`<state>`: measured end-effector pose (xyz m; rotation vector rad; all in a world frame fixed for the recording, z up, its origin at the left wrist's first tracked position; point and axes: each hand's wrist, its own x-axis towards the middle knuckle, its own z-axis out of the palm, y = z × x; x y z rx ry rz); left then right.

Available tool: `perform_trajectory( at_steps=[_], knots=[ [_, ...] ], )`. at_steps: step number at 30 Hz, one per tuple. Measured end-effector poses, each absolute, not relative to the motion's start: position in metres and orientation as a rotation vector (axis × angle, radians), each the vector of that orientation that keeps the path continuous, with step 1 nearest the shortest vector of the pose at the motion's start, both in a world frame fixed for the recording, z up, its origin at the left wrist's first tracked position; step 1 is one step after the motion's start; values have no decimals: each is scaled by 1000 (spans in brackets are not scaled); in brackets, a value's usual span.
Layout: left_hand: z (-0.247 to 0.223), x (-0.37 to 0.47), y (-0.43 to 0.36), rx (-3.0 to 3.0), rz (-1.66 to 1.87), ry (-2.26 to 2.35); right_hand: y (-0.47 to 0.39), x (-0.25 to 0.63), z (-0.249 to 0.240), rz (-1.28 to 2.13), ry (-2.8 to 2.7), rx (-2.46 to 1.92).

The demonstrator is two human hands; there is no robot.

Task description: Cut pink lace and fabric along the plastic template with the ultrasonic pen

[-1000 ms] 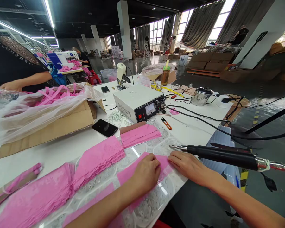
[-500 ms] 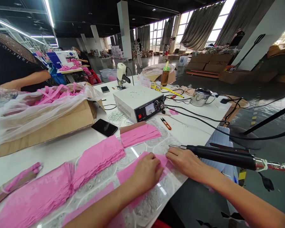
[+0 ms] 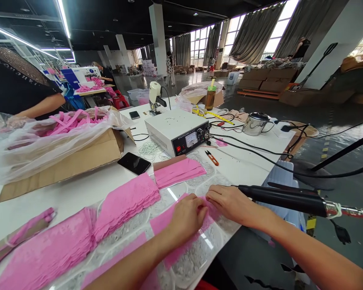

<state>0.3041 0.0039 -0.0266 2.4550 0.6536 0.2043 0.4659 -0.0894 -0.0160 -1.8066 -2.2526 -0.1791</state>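
Observation:
A thin pink fabric piece (image 3: 163, 217) lies on the clear patterned mat (image 3: 196, 257) at the table's front edge. My left hand (image 3: 187, 215) is closed on its upper edge, fingers curled in. Close beside it, my right hand (image 3: 226, 201) pinches the same fabric near its right end; the fingertips partly hide the cloth. Just behind my right hand a black pen-like tool (image 3: 278, 197) on a cable points left, its metal tip mostly hidden by the hand. Another pink piece (image 3: 117, 257) lies partly under my left forearm.
Stacks of pink cut pieces (image 3: 127, 201) lie to the left. Behind stand a white control box (image 3: 175, 125), orange snips (image 3: 211, 157), a phone (image 3: 134, 163) and a glass jar (image 3: 257, 124). A carton of pink strips (image 3: 60, 165) is at left, with a co-worker's arm (image 3: 45, 105) beyond.
My right hand has moved slightly left and up, closer to my left hand, covering the tool's tip. My left hand stays on the fabric. The co-worker's arm has shifted slightly.

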Motion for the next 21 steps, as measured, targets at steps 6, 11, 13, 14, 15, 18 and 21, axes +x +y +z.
perform_trajectory(
  at_steps=[6, 11, 13, 14, 15, 18, 21],
  knots=[
    [-27, 306, 6, 2367, 288, 676, -89, 463, -17, -69, -2219, -1800],
    [-31, 306, 8, 2302, 317, 643, -88, 461, -15, 45, -2158, -1788],
    [-31, 305, 9, 2272, 313, 629, -88, 461, -15, 104, -2112, -1783],
    [-31, 305, 9, 2259, 310, 624, -89, 461, -16, 135, -2080, -1782],
    [-31, 305, 10, 2247, 306, 621, -90, 462, -16, 164, -2040, -1784],
    [-30, 305, 10, 2221, 293, 627, -95, 465, -20, 233, -1890, -1821],
    [-31, 305, 11, 2199, 296, 648, -104, 468, -25, 275, -1749, -1896]
  ],
)
